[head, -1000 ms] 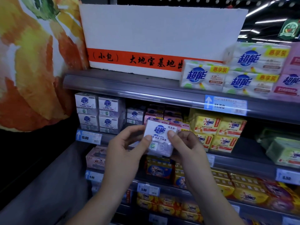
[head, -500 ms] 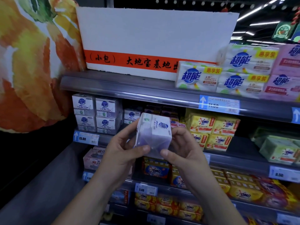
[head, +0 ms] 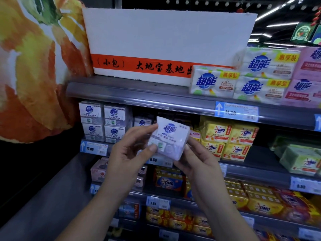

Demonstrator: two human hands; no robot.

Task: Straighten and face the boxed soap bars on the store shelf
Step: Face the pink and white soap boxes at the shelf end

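We face a grey metal shelving unit (head: 139,100) with several tiers, each front edge carrying a clear plastic rail. On its top shelf, toward the left end, stands a large white foam box (head: 165,35), rough-edged and rectangular, with an orange band of black characters along its lower part; we cannot see what it holds. Just to its right, glossy film-wrapped soap multipacks (head: 213,82) sit stacked two high, white ones with blue logos and pink ones at the far right.

On the second shelf, yellow OMO packs (head: 227,134) fill the middle, two high, in shiny wrap. At that shelf's left end we see the boxed soap bars (head: 102,120): small, white and pale lavender cartons, two columns stacked two high, their fronts turned out. Behind the gap beside them, more of the same cartons sit deeper in shadow.

The left hand (head: 128,160) and the right hand (head: 199,164) together grasp one soap box (head: 168,138), off the shelf and in front of the second shelf's edge, between the white stack and the yellow packs. The carton is tilted, its printed front toward us. The left thumb presses its lower left face with the forefinger along the upper edge; the right fingers curl round its lower right corner.

A blue-and-white price tag (head: 93,147) reading 15.00 is clipped to the rail below the stack.
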